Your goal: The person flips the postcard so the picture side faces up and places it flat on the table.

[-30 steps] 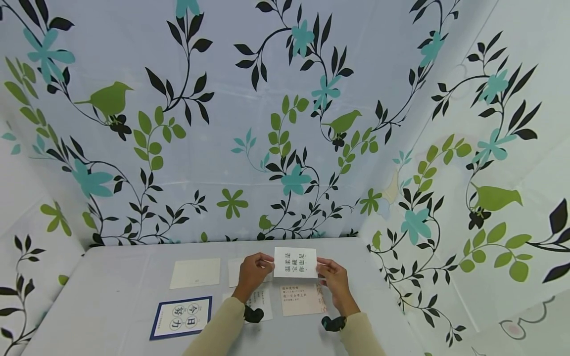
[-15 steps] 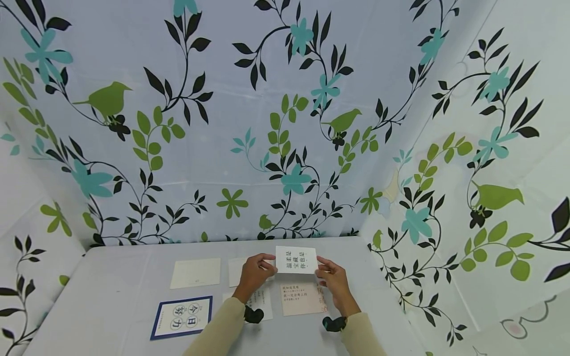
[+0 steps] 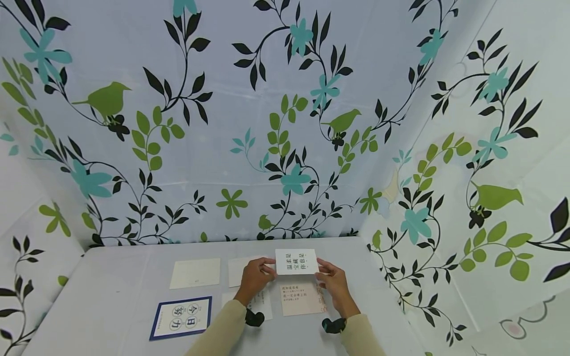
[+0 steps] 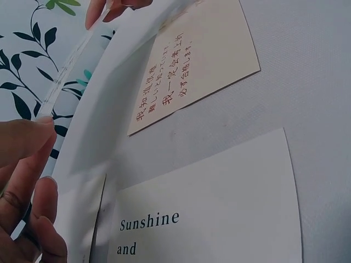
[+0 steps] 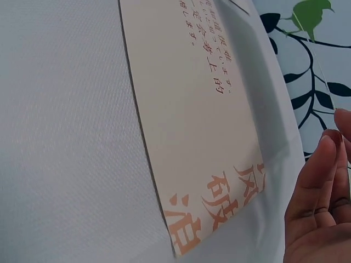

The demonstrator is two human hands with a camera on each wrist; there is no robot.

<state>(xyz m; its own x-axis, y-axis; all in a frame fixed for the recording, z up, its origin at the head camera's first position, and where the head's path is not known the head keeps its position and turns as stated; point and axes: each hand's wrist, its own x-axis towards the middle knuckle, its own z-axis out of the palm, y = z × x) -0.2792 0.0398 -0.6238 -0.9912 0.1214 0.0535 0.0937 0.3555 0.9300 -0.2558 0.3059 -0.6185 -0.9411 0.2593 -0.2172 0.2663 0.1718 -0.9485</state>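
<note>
while left hand (image 3: pixel 256 280) and right hand (image 3: pixel 335 284) pinched its two short ends, the white printed card (image 3: pixel 296 262) was up off the table (image 3: pixel 111 277), long axis running left to right, hand to hand. print faced the head camera, characters turned sideways (lines ran along the short side). card sat between the hands, far edge beyond the fingertips. both wrist views caught it nearly edge-on. on its near side the cream card (image 3: pixel 303 299) with reddish text lay flat, near the right hand; blue-bordered card (image 3: pixel 181 318) lay off left, well apart from the held one.
</note>
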